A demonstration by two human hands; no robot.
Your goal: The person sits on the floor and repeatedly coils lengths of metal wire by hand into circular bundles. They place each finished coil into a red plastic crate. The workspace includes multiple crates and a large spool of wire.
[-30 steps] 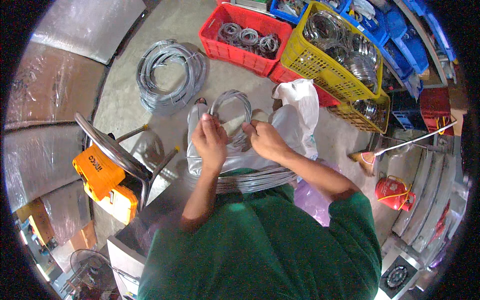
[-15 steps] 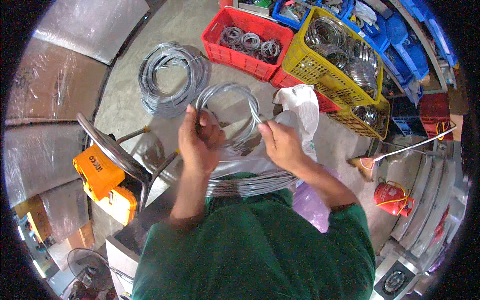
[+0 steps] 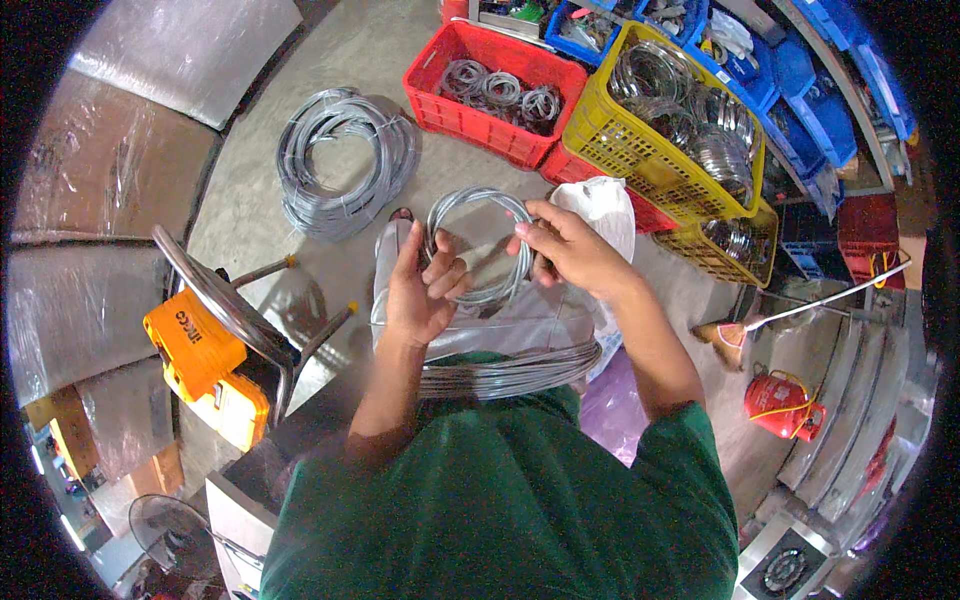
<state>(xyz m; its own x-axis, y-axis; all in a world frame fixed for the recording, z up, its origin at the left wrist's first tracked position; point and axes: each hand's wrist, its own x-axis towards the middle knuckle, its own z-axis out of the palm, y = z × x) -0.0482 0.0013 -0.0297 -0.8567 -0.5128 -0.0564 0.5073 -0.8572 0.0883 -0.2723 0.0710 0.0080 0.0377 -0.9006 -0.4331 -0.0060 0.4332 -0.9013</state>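
A small ring-shaped coil of grey metal wire [image 3: 478, 196] is held up in front of me, between both hands. At its left side my left hand [image 3: 425, 292] closes on the wire, its fingers curled and its thumb side upward. My right hand [image 3: 575, 250] pinches the upper right of the ring between thumb and fingers. Below, across my lap, lies a larger bundle of wire [image 3: 505, 374] on pale sheeting [image 3: 545, 332]. On the floor ahead to the left rests a wide tied coil of grey wire [image 3: 302, 190].
A red crate [image 3: 490, 140] and a yellow crate [image 3: 640, 160] at the far side hold wire coils. Orange cases [image 3: 205, 335] with a bent metal tube frame stand left. To the right are a broom [image 3: 735, 335] and a red gas cylinder [image 3: 783, 405]. Blue bins [image 3: 820, 110] line the shelf.
My right hand has shifted up along the ring, with its fingers now at the upper right. The ring has moved slightly right, and my left hand has moved right with it.
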